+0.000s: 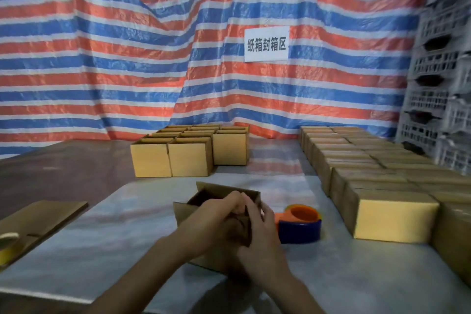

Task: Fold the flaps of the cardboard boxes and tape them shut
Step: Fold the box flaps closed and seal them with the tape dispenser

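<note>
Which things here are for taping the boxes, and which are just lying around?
For the job: open brown cardboard box, gripped by left hand and right hand; blue-and-orange tape dispenser; open-topped tan boxes at the back; closed tan boxes on the right.
Lying about: flat cardboard sheet; stacked grey plastic crates; white paper sign.

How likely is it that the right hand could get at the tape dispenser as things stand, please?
Probably yes. The tape dispenser sits just right of the right hand with nothing between, though that hand now grips a flap of the box.
</note>
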